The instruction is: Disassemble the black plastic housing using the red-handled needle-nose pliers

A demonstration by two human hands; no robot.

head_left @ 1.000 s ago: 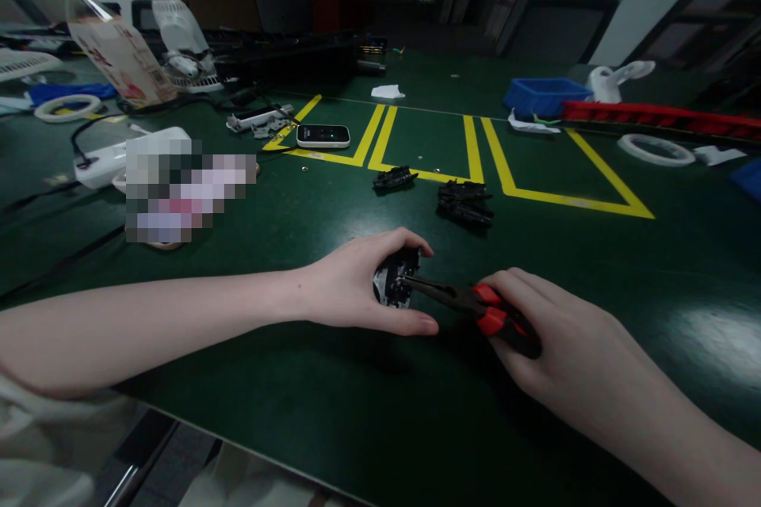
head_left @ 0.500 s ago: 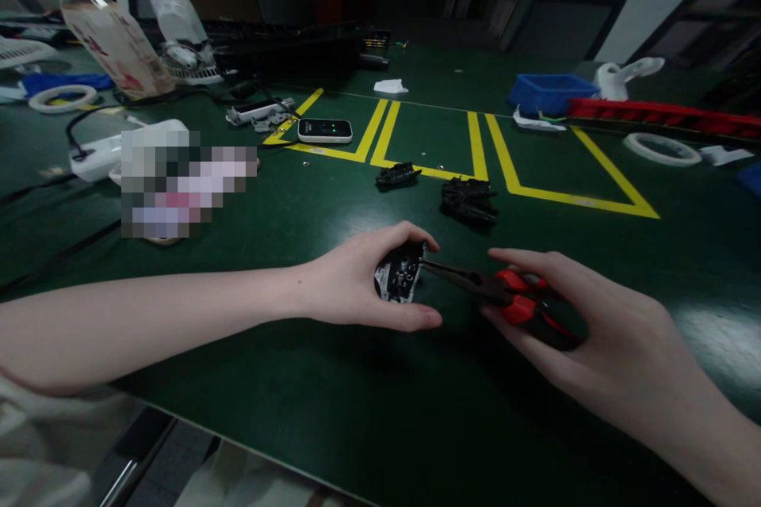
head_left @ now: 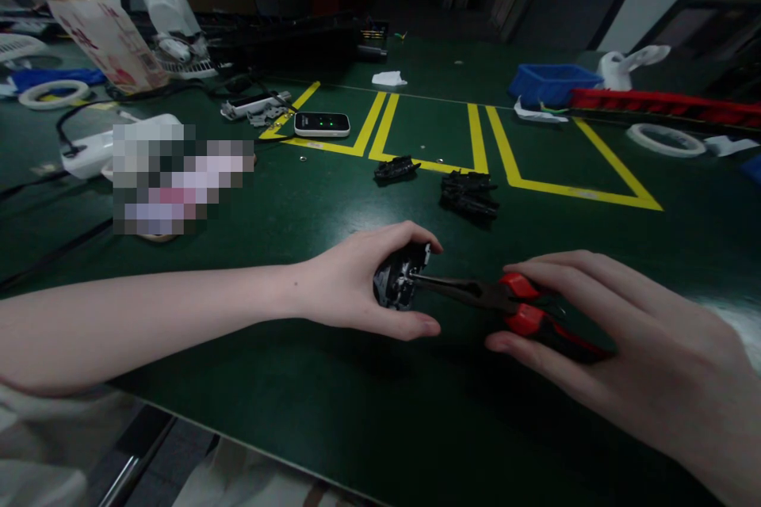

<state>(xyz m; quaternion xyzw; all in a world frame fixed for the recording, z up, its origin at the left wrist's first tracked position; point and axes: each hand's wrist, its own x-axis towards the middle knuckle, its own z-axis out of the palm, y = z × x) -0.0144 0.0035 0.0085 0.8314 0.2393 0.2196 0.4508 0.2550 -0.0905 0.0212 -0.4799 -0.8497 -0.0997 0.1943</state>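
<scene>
My left hand (head_left: 357, 285) is wrapped round a small black and silver part (head_left: 399, 283), held just above the green table (head_left: 297, 380). My right hand (head_left: 624, 348) grips red-handled needle-nose pliers (head_left: 505, 305). The pliers' thin jaws reach left and their tips touch the open face of the part. Both forearms stretch in from the lower corners.
Black plastic parts (head_left: 469, 194) and a smaller black piece (head_left: 395, 169) lie beyond my hands. A small black device with green lights (head_left: 322, 124) sits by yellow tape lines (head_left: 380, 131). A blue bin (head_left: 550, 85), red tray (head_left: 666, 104) and tape roll (head_left: 657, 139) stand far right.
My right hand has slid rightward along the pliers' handles and its fingers have loosened. The pliers' tips stay at the part. My left hand has barely moved.
</scene>
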